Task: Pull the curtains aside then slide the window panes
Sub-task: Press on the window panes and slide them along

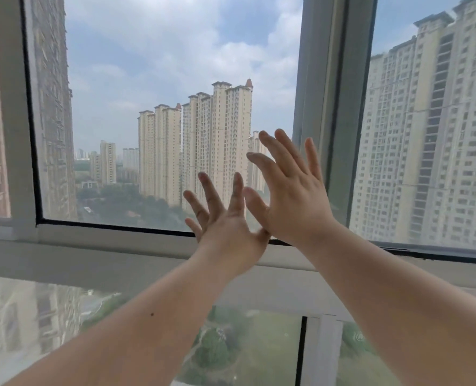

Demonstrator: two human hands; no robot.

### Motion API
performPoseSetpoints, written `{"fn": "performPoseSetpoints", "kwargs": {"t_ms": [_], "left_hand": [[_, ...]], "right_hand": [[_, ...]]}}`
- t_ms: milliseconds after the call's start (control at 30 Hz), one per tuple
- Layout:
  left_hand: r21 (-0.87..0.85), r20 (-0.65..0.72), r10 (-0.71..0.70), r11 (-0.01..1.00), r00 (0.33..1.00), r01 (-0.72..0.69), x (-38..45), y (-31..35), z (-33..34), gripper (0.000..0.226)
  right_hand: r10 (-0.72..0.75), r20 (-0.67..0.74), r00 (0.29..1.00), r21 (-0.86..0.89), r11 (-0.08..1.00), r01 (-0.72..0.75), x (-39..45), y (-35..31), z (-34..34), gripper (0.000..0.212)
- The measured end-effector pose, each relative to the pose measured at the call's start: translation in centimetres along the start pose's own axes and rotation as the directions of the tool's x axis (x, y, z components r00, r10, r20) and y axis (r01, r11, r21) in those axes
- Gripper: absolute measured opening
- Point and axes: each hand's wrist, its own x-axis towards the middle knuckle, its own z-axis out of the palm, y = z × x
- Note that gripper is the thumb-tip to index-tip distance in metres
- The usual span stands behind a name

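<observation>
Both my hands are up against the pane (158, 107) in the middle of the frame, fingers straight and spread, holding nothing. The left hand (225, 227) sits lower, its fingertips (203, 178) over the bottom part of the glass. The right hand (292, 196) is higher and just beside it, and the left thumb touches the heel of the right palm. The right hand sits near the grey upright (325, 107) right of center. Can't tell if the palms actually press the glass or hover just off it. Towers (203, 135) show through the glass, another pane (431, 135) fills the right side, and no curtains are in the frame.
</observation>
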Motion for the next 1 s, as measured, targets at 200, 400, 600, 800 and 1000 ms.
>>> {"fn": "performPoseSetpoints", "kwargs": {"t_ms": [200,400,600,800,1000], "left_hand": [[0.065,-0.185,0.215,0.976,0.959,-0.206,-2.4,-1.7,-1.6,0.059],[0.272,-0.243,-0.01,0.959,0.97,0.078,0.5,-5.0,-4.3,0.078],[0.26,-0.102,0.131,0.96,0.986,-0.101,-0.7,-1.5,-1.3,0.082],[0.042,-0.445,0.056,0.998,0.894,-0.042,0.3,-0.5,-3.8,0.075],[-0.415,-0.156,-0.148,0.907,0.977,0.071,2.4,0.1,-2.4,0.078]], "right_hand": [[0.046,0.096,0.994,-0.006,0.999,-0.046,-0.4,0.5,-1.0,0.049],[0.085,0.173,0.981,-0.043,0.996,-0.079,-0.7,0.3,-1.7,0.057],[0.146,0.235,0.961,-0.088,0.988,-0.129,-1.0,1.0,-2.1,0.062],[0.236,0.219,0.947,-0.17,0.965,-0.201,-2.2,3.2,-3.7,0.062],[0.28,0.288,0.916,-0.201,0.953,-0.229,-3.0,4.9,-5.4,0.065]]}}
